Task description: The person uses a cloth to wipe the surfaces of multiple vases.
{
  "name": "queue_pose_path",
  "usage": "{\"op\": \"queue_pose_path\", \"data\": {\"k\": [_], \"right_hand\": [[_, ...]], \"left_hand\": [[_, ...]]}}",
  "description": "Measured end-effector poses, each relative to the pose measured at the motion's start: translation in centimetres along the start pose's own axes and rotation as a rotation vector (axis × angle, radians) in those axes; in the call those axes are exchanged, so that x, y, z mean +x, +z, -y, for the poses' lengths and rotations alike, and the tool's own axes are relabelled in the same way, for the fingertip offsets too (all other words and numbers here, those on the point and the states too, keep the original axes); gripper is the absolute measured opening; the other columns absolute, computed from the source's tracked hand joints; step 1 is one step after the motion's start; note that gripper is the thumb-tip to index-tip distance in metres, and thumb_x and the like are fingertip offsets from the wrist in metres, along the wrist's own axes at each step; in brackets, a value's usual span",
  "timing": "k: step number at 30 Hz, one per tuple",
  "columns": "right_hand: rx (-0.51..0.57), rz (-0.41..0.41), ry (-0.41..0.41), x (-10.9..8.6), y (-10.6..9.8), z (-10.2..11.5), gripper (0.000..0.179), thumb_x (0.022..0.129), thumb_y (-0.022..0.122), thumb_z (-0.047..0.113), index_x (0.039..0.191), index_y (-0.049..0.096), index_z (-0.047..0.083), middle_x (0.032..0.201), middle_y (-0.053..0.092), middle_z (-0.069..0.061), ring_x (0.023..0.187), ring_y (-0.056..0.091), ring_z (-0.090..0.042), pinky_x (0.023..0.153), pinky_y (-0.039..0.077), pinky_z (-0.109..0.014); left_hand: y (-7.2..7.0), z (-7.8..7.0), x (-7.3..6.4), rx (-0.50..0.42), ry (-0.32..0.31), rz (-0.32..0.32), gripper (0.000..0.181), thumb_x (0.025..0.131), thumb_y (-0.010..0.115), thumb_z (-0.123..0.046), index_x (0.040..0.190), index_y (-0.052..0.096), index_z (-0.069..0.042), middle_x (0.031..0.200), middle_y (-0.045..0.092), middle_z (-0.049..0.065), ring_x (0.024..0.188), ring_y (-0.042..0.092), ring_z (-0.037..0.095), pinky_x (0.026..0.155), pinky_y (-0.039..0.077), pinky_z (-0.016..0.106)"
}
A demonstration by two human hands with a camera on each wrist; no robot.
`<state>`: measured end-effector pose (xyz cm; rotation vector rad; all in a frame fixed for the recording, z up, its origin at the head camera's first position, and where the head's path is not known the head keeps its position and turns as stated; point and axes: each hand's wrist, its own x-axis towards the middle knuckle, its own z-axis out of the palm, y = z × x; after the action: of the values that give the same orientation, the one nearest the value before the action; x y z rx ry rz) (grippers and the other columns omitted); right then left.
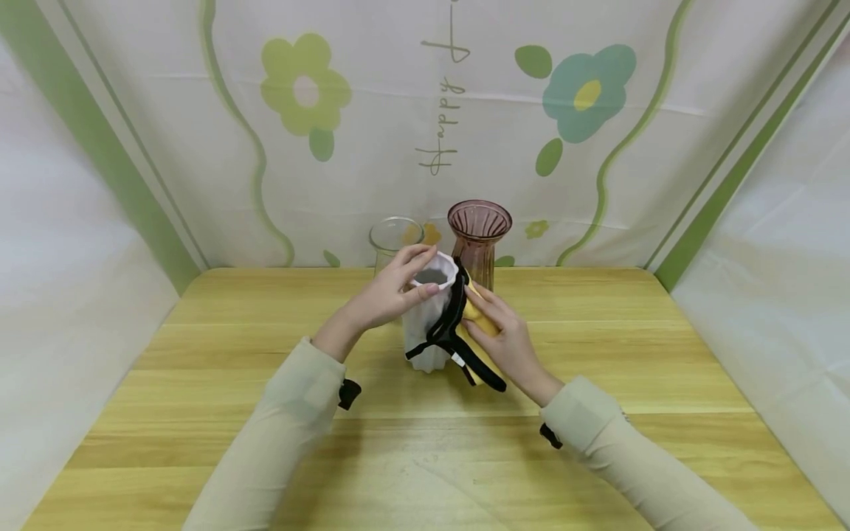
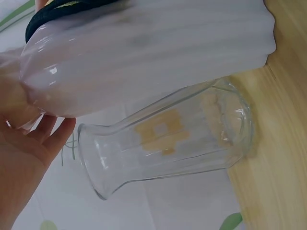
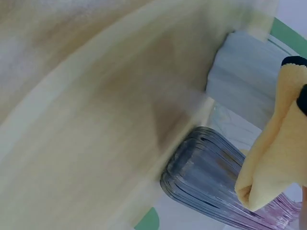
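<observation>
A white vase (image 1: 422, 332) with a wavy rim and ridged sides stands in the middle of the head view, leaning slightly. My left hand (image 1: 388, 289) grips it at the rim, thumb on the near side and fingers over the far side. In my right hand (image 1: 510, 341) is a yellow cloth (image 1: 478, 348) with black edging, held against the vase's right side. The left wrist view shows the white vase (image 2: 158, 57) close up, with black edging across its upper part. Folded cloth (image 3: 276, 148) hangs at the right of the right wrist view.
Just behind the white vase stand a clear glass vase (image 1: 396, 234) on the left and a purple ribbed glass vase (image 1: 479, 221) on the right. A wooden table (image 1: 425, 457) lies under everything. Flower-printed white fabric (image 1: 372, 162) hangs behind and at both sides.
</observation>
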<state>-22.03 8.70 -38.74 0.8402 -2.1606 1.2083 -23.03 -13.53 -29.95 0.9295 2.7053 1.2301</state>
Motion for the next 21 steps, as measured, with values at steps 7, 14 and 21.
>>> {"op": "queue_pose_path", "data": {"k": [7, 14, 21], "right_hand": [[-0.031, 0.022, 0.0, -1.2, 0.7, -1.0, 0.05, 0.078, 0.072, -0.006, 0.126, 0.059, -0.003, 0.132, 0.056, -0.024, 0.113, 0.06, -0.041, 0.085, 0.055, -0.044], [-0.12, 0.161, 0.061, -2.8, 0.8, -2.4, 0.048, 0.08, 0.072, 0.0, 0.127, 0.06, 0.0, 0.13, 0.057, -0.027, 0.114, 0.059, -0.043, 0.089, 0.053, -0.049], [-0.134, 0.213, 0.11, -2.9, 0.7, -2.6, 0.048, 0.083, 0.071, 0.003, 0.13, 0.058, 0.002, 0.133, 0.055, -0.025, 0.117, 0.057, -0.043, 0.092, 0.051, -0.05]], "left_hand": [[0.4, 0.2, 0.2, 0.004, -0.035, 0.002, 0.065, 0.1, 0.044, -0.037, 0.154, 0.017, -0.011, 0.158, 0.017, 0.011, 0.117, 0.055, 0.03, 0.098, 0.049, 0.042], [0.8, 0.1, 0.5, 0.021, -0.085, -0.03, 0.069, 0.097, 0.052, -0.037, 0.154, 0.019, -0.015, 0.158, 0.016, 0.009, 0.108, 0.059, 0.025, 0.089, 0.054, 0.035], [1.0, 0.1, 0.6, 0.043, -0.125, -0.046, 0.068, 0.097, 0.052, -0.04, 0.153, 0.021, -0.02, 0.155, 0.014, 0.017, 0.102, 0.061, 0.024, 0.087, 0.055, 0.035]]}}
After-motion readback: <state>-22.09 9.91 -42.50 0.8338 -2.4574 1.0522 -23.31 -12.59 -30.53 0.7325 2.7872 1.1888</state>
